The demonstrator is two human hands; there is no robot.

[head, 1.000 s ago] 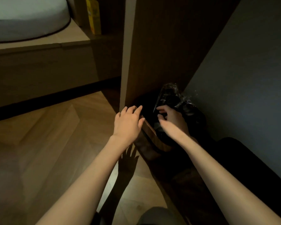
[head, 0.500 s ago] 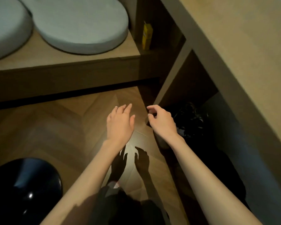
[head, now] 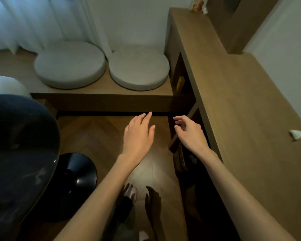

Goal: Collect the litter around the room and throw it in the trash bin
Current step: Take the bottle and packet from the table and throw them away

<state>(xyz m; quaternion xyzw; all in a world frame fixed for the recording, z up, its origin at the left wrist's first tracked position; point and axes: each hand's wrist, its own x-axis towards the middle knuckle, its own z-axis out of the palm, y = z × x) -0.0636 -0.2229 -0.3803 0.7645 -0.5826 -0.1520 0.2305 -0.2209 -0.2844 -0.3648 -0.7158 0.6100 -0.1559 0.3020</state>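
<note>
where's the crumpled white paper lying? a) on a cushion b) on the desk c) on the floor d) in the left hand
b: the paper lies on the wooden desk, far out to the right of both hands.

Left grip [head: 137, 136] and right grip [head: 191, 134] hang side by side over the floor [head: 97, 133], apart, holding nothing. The tabletop [head: 233, 101] runs along my right, with a crumpled tissue [head: 296, 133] on it and a packet [head: 198, 5] at its far end. The trash bin [head: 180, 160] sits under the tabletop edge below the right grip, mostly hidden. Ahead is a platform [head: 101, 100] with two cushions [head: 69, 65] side by side and a curtain [head: 42, 20] behind. A box [head: 180, 83] is in the shelf right of them. The chair [head: 16, 153] is left, its base [head: 73, 180] on the floor.
</note>
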